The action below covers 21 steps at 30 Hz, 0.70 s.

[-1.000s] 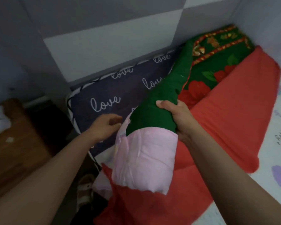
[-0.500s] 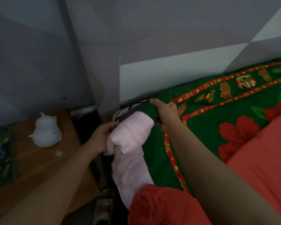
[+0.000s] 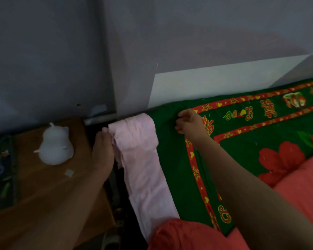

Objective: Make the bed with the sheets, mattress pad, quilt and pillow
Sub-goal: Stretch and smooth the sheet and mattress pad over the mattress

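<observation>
A green quilt [image 3: 242, 134] with red borders and red flowers lies spread over the head end of the bed, up against the headboard. Its pink edge strip [image 3: 143, 159] hangs over the bed's left side. My left hand [image 3: 103, 147] grips that pink strip at the top corner. My right hand [image 3: 188, 123] pinches the green fabric near the corner, fingers curled into it. A red-orange fold of the quilt [image 3: 296, 192] lies at the right and bottom, partly under my right arm.
A wooden nightstand [image 3: 49, 192] stands left of the bed with a white animal-shaped figure [image 3: 55, 145] and a dark floral object [image 3: 0, 174] on it. A grey padded headboard [image 3: 206, 51] rises behind. A narrow dark gap separates nightstand and bed.
Both hands have drawn the quilt corner up to the headboard and laid it flat; the dark "love" pillow is now covered. The view has swung left toward the nightstand.
</observation>
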Each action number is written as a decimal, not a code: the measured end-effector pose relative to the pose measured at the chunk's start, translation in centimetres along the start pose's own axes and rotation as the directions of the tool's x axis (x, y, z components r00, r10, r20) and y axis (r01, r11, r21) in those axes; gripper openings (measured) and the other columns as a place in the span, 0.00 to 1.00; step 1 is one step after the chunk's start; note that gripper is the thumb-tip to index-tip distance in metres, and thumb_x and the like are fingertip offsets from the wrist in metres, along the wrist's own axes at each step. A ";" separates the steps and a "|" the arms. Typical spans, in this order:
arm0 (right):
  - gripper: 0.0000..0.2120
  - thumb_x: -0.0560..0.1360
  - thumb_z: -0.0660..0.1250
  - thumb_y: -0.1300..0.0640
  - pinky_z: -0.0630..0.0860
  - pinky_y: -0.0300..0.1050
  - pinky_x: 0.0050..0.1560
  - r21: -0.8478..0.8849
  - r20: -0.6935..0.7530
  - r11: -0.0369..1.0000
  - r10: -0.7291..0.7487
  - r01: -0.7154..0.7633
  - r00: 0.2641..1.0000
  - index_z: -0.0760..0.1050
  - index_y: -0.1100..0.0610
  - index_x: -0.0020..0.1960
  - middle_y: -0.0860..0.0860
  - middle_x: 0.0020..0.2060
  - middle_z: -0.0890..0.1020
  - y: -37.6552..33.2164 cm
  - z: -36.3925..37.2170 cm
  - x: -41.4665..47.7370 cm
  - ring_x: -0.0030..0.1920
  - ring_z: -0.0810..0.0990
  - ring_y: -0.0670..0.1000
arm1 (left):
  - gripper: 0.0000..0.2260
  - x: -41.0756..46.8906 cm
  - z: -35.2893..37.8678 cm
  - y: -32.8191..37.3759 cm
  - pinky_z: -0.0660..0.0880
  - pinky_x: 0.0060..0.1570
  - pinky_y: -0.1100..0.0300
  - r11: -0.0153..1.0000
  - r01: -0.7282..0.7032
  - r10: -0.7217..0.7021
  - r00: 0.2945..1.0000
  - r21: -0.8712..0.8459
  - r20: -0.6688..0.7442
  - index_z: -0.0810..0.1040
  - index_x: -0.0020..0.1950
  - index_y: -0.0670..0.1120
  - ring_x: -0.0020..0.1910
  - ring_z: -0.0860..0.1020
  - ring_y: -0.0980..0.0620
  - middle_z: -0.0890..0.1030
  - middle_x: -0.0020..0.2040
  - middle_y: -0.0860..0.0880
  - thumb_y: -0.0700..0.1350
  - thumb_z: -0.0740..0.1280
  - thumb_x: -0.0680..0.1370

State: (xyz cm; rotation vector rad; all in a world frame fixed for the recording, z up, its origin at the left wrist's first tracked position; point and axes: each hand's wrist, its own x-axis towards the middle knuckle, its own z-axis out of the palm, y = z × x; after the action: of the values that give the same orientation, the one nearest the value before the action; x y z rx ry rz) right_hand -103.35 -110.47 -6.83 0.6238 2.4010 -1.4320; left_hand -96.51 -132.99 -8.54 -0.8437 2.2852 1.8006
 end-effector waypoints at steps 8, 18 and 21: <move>0.32 0.68 0.67 0.68 0.66 0.53 0.65 -0.625 0.056 0.693 -0.421 0.360 0.906 0.65 0.52 0.69 0.56 0.65 0.67 -0.5 -0.3 1.1 0.64 0.66 0.59 | 0.25 -1.0 0.9 -1.0 0.71 0.42 0.70 0.997 -0.063 0.057 0.993 0.054 0.102 0.69 0.64 0.45 0.54 0.75 0.56 0.74 0.57 0.53 0.51 0.72 0.72; 0.43 0.65 0.67 0.65 0.56 0.56 0.66 -0.845 0.361 0.282 -0.328 0.455 0.873 0.55 0.44 0.75 0.48 0.71 0.64 -1.9 -1.6 1.3 0.70 0.59 0.56 | 0.27 -2.5 0.2 -0.9 0.56 0.72 0.46 0.785 -0.570 0.531 0.821 0.244 0.211 0.77 0.61 0.46 0.67 0.68 0.56 0.73 0.63 0.57 0.61 0.67 0.67; 0.40 0.64 0.69 0.62 0.54 0.58 0.68 -0.881 0.397 0.141 -0.301 0.452 0.867 0.59 0.46 0.73 0.48 0.72 0.63 -2.2 -3.1 1.4 0.72 0.58 0.55 | 0.26 -3.7 0.7 -0.2 0.72 0.54 0.69 0.860 -0.508 0.489 0.845 0.038 0.216 0.78 0.55 0.39 0.48 0.74 0.65 0.78 0.50 0.51 0.59 0.65 0.69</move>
State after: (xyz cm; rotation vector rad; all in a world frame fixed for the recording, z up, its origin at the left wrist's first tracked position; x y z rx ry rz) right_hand -105.72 -108.33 -4.31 -0.4558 2.7678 0.2354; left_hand -93.47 -131.07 -7.34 -0.0290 2.5869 1.8251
